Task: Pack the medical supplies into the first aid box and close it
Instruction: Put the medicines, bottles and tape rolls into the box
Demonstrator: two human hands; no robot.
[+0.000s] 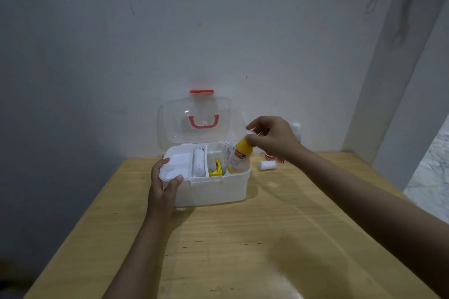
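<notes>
The white first aid box (213, 189) stands open on the wooden table, its clear lid (194, 121) with a red handle leaning back against the wall. My left hand (164, 187) grips the box's front left corner. My right hand (272, 138) holds a yellow-capped bottle (239, 158) by its cap, tilted, with its lower end inside the box's right compartment. Inside lie a white bandage roll (199, 162) and a small yellow packet (216, 168).
A white roll (267, 165) lies on the table (243, 238) right of the box. Small red-and-white items (269, 156) sit behind it, partly hidden by my right wrist. A white bottle (296, 128) stands by the wall. The table's left edge drops off.
</notes>
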